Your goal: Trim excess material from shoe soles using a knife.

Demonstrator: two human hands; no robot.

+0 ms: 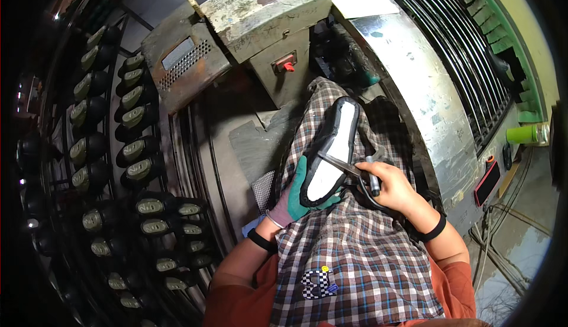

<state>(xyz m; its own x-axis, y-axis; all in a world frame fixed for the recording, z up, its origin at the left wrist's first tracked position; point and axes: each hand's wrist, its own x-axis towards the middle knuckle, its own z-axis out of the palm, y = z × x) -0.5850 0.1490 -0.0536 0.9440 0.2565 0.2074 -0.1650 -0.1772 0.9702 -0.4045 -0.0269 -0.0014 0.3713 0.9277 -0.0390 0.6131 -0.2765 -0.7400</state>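
Observation:
A black shoe upper [312, 194] lies bottom up across my lap, with its long white insole [337, 143] facing me. My left hand [296, 198], in a green and mauve glove, grips it around the heel end, thumb along one side and fingers under the other. In my bare right hand [393, 188] is a pair of scissors [341, 164] with dark handles. Their metal blades reach left over the middle of the insole; whether they touch it I cannot tell. A grey marker-like cylinder [373, 179] also sits by the right fingers.
Racks with several dark shoe lasts [139, 170] stand at left. Ahead is a worn metal machine with a red switch [288, 66]. A metal bench [420, 84] with a rod grating runs along the right, near a green-lidded jar [526, 134] and a phone [487, 183].

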